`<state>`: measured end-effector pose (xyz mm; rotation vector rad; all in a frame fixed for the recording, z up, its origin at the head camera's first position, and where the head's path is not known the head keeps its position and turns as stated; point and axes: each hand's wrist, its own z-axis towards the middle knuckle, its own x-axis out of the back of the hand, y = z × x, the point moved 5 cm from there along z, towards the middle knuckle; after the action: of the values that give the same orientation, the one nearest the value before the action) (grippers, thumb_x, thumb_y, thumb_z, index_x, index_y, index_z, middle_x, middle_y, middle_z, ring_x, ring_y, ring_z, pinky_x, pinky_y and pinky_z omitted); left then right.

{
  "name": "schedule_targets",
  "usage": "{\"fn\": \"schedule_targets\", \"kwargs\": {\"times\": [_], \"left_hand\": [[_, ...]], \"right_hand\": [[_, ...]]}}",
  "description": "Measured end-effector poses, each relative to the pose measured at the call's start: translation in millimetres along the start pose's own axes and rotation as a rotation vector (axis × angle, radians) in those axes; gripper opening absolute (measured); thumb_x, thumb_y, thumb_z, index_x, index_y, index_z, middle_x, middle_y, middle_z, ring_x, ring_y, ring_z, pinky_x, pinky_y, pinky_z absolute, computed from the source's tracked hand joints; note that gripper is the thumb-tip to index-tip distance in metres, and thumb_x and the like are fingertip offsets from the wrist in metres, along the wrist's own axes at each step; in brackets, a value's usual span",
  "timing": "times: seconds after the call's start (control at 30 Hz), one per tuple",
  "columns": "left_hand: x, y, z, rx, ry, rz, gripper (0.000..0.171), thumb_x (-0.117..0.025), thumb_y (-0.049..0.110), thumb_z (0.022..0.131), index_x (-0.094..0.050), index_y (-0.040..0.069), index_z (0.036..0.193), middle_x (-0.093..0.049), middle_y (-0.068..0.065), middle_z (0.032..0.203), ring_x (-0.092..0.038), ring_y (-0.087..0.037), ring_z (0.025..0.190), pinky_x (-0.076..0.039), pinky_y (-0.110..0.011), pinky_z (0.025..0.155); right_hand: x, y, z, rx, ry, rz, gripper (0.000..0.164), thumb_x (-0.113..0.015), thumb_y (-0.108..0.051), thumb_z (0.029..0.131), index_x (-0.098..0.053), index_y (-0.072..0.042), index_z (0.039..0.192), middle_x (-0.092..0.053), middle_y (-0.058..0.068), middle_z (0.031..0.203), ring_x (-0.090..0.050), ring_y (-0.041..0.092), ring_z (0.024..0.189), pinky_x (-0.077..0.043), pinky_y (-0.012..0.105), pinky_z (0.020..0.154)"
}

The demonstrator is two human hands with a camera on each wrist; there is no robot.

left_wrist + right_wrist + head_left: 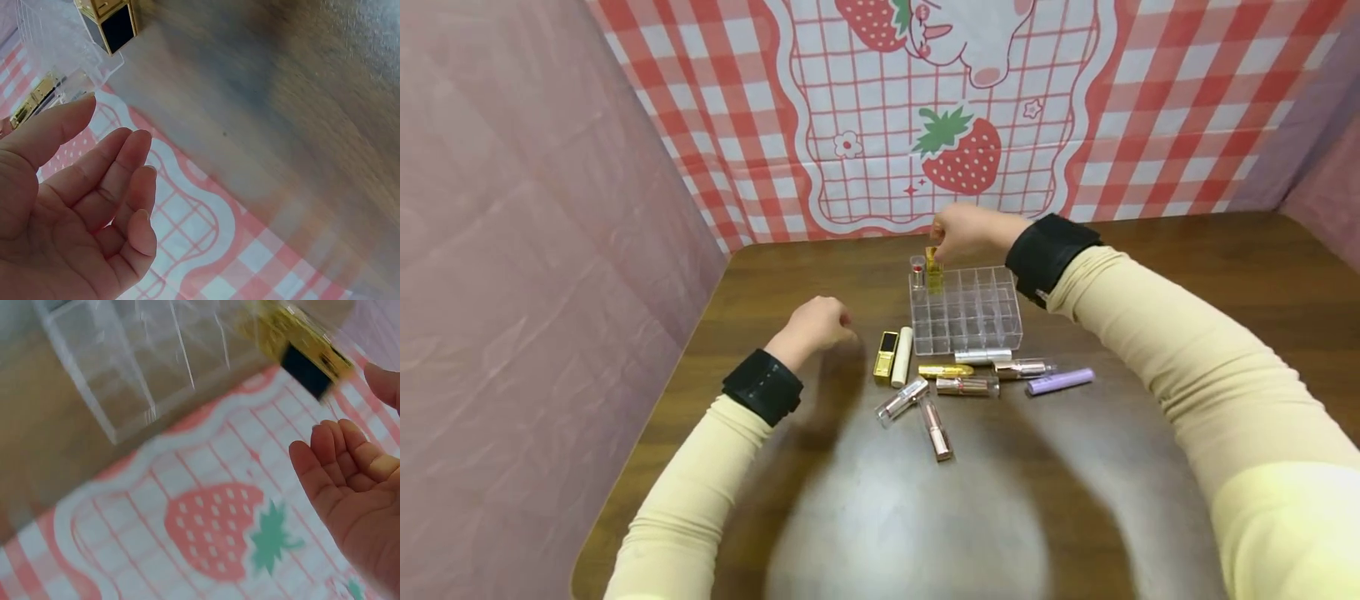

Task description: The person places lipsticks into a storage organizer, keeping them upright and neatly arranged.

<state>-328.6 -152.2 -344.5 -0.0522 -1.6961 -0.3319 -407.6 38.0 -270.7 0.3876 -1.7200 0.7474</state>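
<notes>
Right hand (967, 230): fingers parted beside gold tube (934, 262) at eleven o'clock in organizer (966, 342); accidental contact may tilt it. Left hand (818, 323): fingers loosely bent, empty.

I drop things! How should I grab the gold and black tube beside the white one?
Maybe pinch the gold and black tube by its short ends, coming from above left. It lies flat, both ends look free, and the white tube crowds its right side.

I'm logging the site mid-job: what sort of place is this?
Probably a makeshift indoor work booth: a wooden table, a strawberry-print checked cloth as its backdrop, and a pink drape alongside.
</notes>
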Motion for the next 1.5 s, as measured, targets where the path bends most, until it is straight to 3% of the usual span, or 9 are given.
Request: {"fn": "schedule_targets", "kwargs": {"times": [0.2,0.27,0.33,0.43,0.63,0.83,1.0,1.2,1.5], "left_hand": [[4.3,12.6,-5.2,0.002,-0.015,0.001,0.031,-0.065,0.023,0.082,-0.066,0.004,0.106,-0.065,-0.011,0.104,-0.059,-0.026,0.096,-0.047,-0.039,0.084],[5.0,17.4,-6.5,0.004,-0.019,0.003,0.032,-0.064,0.022,0.082,-0.066,0.004,0.108,-0.065,-0.011,0.107,-0.059,-0.026,0.099,-0.046,-0.040,0.086],[5.0,22.7,-7.9,-0.001,-0.020,0.007,0.031,-0.064,0.022,0.082,-0.066,0.004,0.108,-0.065,-0.011,0.108,-0.059,-0.026,0.100,-0.046,-0.040,0.086],[5.0,30.6,-12.5,-0.013,-0.024,0.017,0.032,-0.063,0.022,0.082,-0.066,0.004,0.108,-0.065,-0.011,0.109,-0.059,-0.026,0.100,-0.046,-0.041,0.086],[8.0,37.1,-19.5,-0.027,-0.004,0.034,0.027,-0.064,0.021,0.080,-0.068,0.004,0.101,-0.066,-0.011,0.102,-0.060,-0.026,0.094,-0.046,-0.041,0.081],[6.1,47.6,-20.6,-0.032,-0.018,0.039,0.023,-0.064,0.022,0.080,-0.068,0.005,0.096,-0.066,-0.009,0.098,-0.059,-0.025,0.088,-0.046,-0.041,0.078],[4.2,49.8,-21.8,-0.022,-0.036,0.044,0.025,-0.064,0.022,0.081,-0.068,0.005,0.099,-0.066,-0.010,0.100,-0.060,-0.026,0.091,-0.046,-0.042,0.080],[1.3,49.2,-21.7,-0.027,-0.032,0.042,0.024,-0.064,0.021,0.080,-0.068,0.005,0.098,-0.066,-0.010,0.100,-0.060,-0.026,0.091,-0.046,-0.042,0.080],[-3.3,48.0,-20.1,-0.035,-0.032,0.044,0.025,-0.064,0.021,0.080,-0.068,0.005,0.098,-0.066,-0.010,0.099,-0.060,-0.025,0.090,-0.046,-0.041,0.080]], "right_hand": [[28,6,-43,-0.003,0.036,-0.097,0.023,-0.059,-0.009,0.079,-0.059,0.007,0.096,-0.051,0.014,0.078,-0.040,0.020,0.068,-0.037,0.035,0.068],[28,11,-60,0.020,0.023,-0.118,0.013,-0.060,-0.007,0.079,-0.056,0.005,0.082,-0.045,0.010,0.068,-0.037,0.018,0.063,-0.036,0.033,0.064],[22,18,-77,0.027,0.003,-0.126,0.018,-0.059,-0.005,0.079,-0.044,-0.003,0.070,-0.030,0.004,0.063,-0.027,0.016,0.059,-0.028,0.031,0.061],[6,31,-102,0.067,0.000,-0.142,0.026,-0.062,-0.002,0.077,-0.038,-0.006,0.066,-0.027,0.001,0.063,-0.027,0.016,0.059,-0.027,0.032,0.060],[-33,53,-134,0.124,-0.011,-0.188,0.009,-0.064,0.002,0.072,-0.057,0.003,0.077,-0.046,0.006,0.070,-0.041,0.019,0.067,-0.037,0.034,0.062],[-77,67,-156,0.186,-0.124,-0.216,0.008,-0.064,0.001,0.071,-0.060,0.001,0.078,-0.054,0.005,0.074,-0.049,0.016,0.067,-0.044,0.033,0.061],[-98,72,-163,0.224,-0.112,-0.168,0.005,-0.063,0.000,0.070,-0.060,-0.003,0.071,-0.053,0.001,0.070,-0.045,0.013,0.063,-0.041,0.030,0.057],[-108,77,-170,0.240,-0.078,-0.169,0.016,-0.061,0.003,0.065,-0.050,-0.008,0.060,-0.045,-0.003,0.062,-0.037,0.010,0.057,-0.032,0.026,0.050],[-112,81,-173,0.204,-0.066,-0.150,0.016,-0.064,0.001,0.067,-0.052,-0.008,0.062,-0.046,-0.003,0.061,-0.039,0.010,0.055,-0.033,0.026,0.050]]}}
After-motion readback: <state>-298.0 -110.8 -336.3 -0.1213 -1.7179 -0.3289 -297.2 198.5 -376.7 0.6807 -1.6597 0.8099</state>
